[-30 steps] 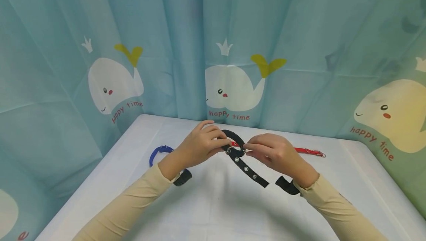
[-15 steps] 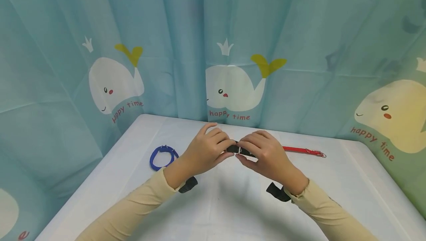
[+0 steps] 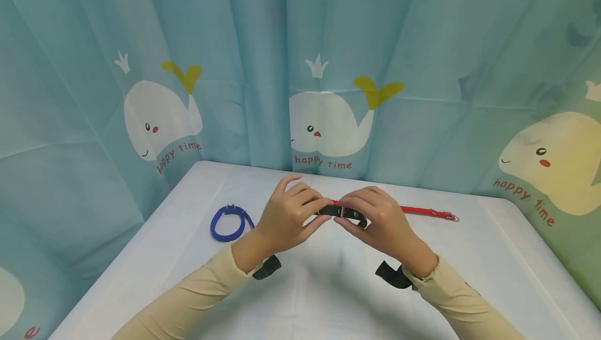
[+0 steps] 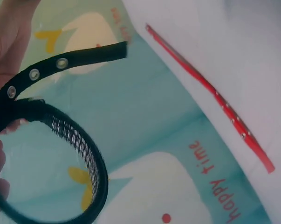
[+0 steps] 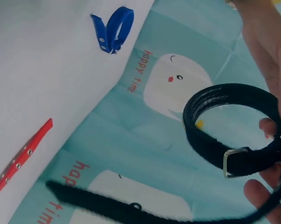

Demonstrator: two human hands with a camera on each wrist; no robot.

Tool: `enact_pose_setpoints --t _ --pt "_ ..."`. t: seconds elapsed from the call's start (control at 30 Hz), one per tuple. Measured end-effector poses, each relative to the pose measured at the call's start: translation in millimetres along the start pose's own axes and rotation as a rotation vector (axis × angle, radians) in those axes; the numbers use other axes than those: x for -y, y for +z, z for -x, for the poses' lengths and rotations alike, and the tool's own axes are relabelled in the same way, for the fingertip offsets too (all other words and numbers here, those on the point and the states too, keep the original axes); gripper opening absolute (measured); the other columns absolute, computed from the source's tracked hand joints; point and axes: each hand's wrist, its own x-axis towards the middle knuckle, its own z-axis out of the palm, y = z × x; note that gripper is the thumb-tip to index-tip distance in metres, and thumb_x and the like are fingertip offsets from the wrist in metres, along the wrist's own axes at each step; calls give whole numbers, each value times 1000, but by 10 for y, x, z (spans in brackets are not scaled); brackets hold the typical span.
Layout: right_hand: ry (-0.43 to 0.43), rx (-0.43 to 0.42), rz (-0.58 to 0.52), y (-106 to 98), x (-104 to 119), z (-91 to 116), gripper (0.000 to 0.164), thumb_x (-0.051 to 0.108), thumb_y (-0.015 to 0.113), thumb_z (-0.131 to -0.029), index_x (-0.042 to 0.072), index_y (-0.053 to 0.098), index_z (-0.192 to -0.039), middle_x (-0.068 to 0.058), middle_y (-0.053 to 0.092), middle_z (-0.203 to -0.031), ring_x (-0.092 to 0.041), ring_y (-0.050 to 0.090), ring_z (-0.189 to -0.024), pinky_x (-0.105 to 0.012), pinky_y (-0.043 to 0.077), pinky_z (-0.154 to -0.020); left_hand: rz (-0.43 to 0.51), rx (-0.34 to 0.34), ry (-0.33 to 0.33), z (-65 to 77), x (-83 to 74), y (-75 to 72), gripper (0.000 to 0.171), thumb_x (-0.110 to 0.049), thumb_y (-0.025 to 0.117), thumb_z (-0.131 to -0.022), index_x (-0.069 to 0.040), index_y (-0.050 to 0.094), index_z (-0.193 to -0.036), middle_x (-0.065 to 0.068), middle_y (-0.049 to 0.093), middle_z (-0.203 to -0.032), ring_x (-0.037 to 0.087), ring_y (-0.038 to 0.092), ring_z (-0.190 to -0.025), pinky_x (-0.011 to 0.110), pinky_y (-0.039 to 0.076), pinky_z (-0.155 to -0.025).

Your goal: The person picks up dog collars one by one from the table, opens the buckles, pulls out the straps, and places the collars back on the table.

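A person's left hand point(image 3: 293, 214) and right hand point(image 3: 379, 216) are pinching a black collar point(image 3: 332, 210) between fingers and thumbs at the center of the head view, over a white table point(image 3: 300, 298). In the left wrist view, its loop point(image 4: 100, 163) is filling the lower left, its eyeleted tail point(image 4: 96, 55) reaching toward the upper center. A blue collar point(image 3: 227, 238) is lying coiled left of center; a red collar point(image 3: 424, 211) is stretching out right of center, partly behind the right hand.

Three collars point(image 3: 349, 214) point(image 3: 214, 225) point(image 3: 427, 211), two hands point(image 3: 292, 215) point(image 3: 381, 215), one table point(image 3: 305, 293), seemingly four printed whales point(image 3: 161, 110) point(image 3: 333, 121) point(image 3: 563, 160) point(image 3: 9, 295).
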Motion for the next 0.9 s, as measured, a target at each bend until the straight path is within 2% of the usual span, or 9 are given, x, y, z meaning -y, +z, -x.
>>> enact_pose_setpoints --t 0.2,0.4,0.6,0.9 --pt "37 -9 -74 -7 -12 44 33 37 59 -89 6 70 -90 -3 70 -83 -17 64 -79 -27 49 -77 -19 12 -11 25 -3 2 18 -27 76 -77 -15 73 -90 -5 69 -79 11 62 -77 42 44 -96" --pt "78 7 -132 -30 -24 85 29 35 58 -90 8 70 -91 -1 69 -84 -15 61 -80 -20 47 -78 47 -18 -59 68 -6 10 22 -24 78 -75 -14 73 -94 -3 69 -82 11 63 -77 42 45 -96" --pt "38 6 -147 -27 24 63 27 31 56 -92 7 68 -91 -2 66 -86 -13 60 -77 -18 49 -72 105 19 -70 48 -31 16 27 -27 78 -76 -14 71 -99 -2 66 -83 10 61 -78 42 45 -96" --pt "5 -26 -234 -24 80 34 25 28 59 -91 4 67 -93 -4 63 -88 -8 59 -72 -12 48 -64 126 70 -103 26 -59 44 31 -35 78 -75 -16 70 -99 -4 60 -81 9 57 -76 40 45 -95"
